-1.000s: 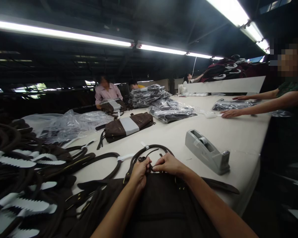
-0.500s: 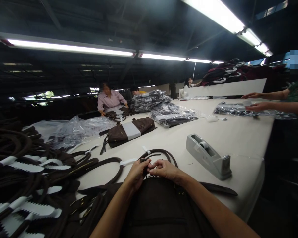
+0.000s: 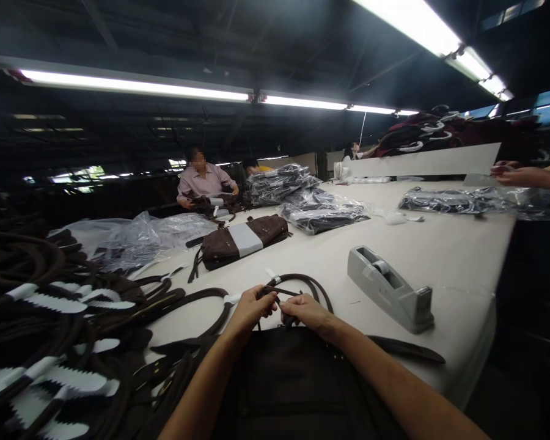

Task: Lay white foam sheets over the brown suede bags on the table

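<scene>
A dark brown handbag (image 3: 293,379) lies right in front of me, its rounded handle (image 3: 318,284) looping onto the table beyond my hands. Above the bag's top edge my left hand (image 3: 255,307) is closed, pinching a thin dark cord (image 3: 278,291). My right hand (image 3: 305,310) is closed close beside it, gripping the same cord, part of which hides behind the fingers. White paper wrap (image 3: 271,274) sits round the handle. A dark strap (image 3: 407,348) sticks out from the bag's right side.
A grey tape dispenser (image 3: 389,290) stands to the right. Brown bags with white wraps (image 3: 64,305) pile up at left. A banded brown bag (image 3: 245,240) and plastic-wrapped bags (image 3: 323,211) lie farther back. A co-worker (image 3: 205,180) handles a bag; another person's hands (image 3: 517,175) are at right.
My hands have moved slightly apart, and a thin cord now shows stretched between them. The co-worker's hands at right have shifted away to the right. The view has turned slightly left.
</scene>
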`<state>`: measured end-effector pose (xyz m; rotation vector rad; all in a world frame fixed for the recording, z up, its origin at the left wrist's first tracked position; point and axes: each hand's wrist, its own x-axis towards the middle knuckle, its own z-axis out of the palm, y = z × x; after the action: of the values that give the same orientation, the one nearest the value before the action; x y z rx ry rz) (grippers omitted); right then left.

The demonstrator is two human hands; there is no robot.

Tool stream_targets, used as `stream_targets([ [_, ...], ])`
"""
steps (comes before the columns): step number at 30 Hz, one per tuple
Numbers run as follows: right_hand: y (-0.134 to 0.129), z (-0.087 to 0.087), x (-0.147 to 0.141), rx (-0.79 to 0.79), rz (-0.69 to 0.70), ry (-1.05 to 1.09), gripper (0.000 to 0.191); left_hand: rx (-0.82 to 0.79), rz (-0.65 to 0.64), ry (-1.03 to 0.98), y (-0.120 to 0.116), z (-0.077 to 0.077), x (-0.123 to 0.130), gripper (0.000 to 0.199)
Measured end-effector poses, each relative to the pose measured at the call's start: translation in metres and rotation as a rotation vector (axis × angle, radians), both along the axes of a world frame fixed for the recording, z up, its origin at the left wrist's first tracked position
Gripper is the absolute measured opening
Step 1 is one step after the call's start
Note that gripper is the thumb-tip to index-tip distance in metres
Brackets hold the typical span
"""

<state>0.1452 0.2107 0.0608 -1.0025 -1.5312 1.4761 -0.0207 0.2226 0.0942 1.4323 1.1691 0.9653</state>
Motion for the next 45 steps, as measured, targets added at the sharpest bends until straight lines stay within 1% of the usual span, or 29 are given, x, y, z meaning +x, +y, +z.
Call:
stream_targets([
  [3,-0.001,0.002,0.001,-0.043,0.021,0.031,0.040,-0.008,-0.024,0.043,0.002,-0.003,-0.001,0.040],
  [6,-0.007,0.008,0.003,-0.112,0.090,0.080,0.039,-0.025,-0.079,0.099,0.002,0.000,-0.004,0.044],
  [9,-0.012,0.013,0.006,-0.174,0.197,0.098,0.038,-0.057,-0.185,0.185,-0.001,0.008,-0.013,0.048],
  [11,-0.013,0.014,0.008,-0.170,0.236,0.085,0.039,-0.078,-0.282,0.254,-0.006,0.015,-0.021,0.045],
  [14,-0.011,0.012,0.019,-0.156,0.191,0.069,0.040,-0.108,-0.406,0.342,-0.011,0.022,-0.032,0.037],
  [16,-0.008,0.009,0.031,-0.147,0.173,0.069,0.041,-0.119,-0.450,0.374,-0.011,0.023,-0.035,0.032],
  [19,-0.006,0.007,0.051,-0.132,0.215,0.062,0.043,-0.116,-0.471,0.397,-0.008,0.019,-0.036,0.027],
  [21,-0.006,0.007,0.059,-0.135,0.244,0.006,0.044,-0.116,-0.464,0.410,-0.006,0.016,-0.034,0.026],
  [23,-0.008,0.007,0.060,-0.148,0.277,-0.076,0.040,-0.120,-0.458,0.415,-0.005,0.015,-0.033,0.027],
  [25,-0.010,0.006,0.055,-0.139,0.280,-0.126,0.035,-0.122,-0.449,0.410,-0.005,0.014,-0.031,0.027],
  [27,-0.010,0.004,0.049,-0.083,0.242,-0.144,0.031,-0.121,-0.425,0.400,-0.006,0.014,-0.028,0.026],
  [30,-0.006,0.000,0.039,0.057,0.166,-0.163,0.027,-0.115,-0.382,0.385,-0.007,0.013,-0.024,0.024],
  [33,-0.003,-0.006,0.029,0.192,0.099,-0.151,0.024,-0.111,-0.361,0.389,-0.006,0.009,-0.021,0.019],
  [36,-0.002,-0.013,0.018,0.286,0.063,-0.157,0.018,-0.118,-0.347,0.436,-0.002,0.000,-0.021,0.013],
  [39,0.000,-0.020,0.010,0.307,0.067,-0.292,0.012,-0.135,-0.357,0.495,0.004,-0.012,-0.022,0.008],
  [41,0.003,-0.021,0.010,0.329,0.023,-0.380,0.014,-0.132,-0.392,0.511,0.006,-0.017,-0.023,0.007],
  [42,0.006,-0.021,0.012,0.358,-0.049,-0.405,0.016,-0.123,-0.409,0.510,0.007,-0.019,-0.024,0.008],
  [43,0.009,-0.020,0.016,0.390,-0.172,-0.416,0.018,-0.109,-0.419,0.509,0.007,-0.021,-0.024,0.010],
  [45,0.015,-0.015,0.029,0.433,-0.500,-0.409,0.022,-0.072,-0.411,0.515,0.005,-0.022,-0.024,0.014],
])
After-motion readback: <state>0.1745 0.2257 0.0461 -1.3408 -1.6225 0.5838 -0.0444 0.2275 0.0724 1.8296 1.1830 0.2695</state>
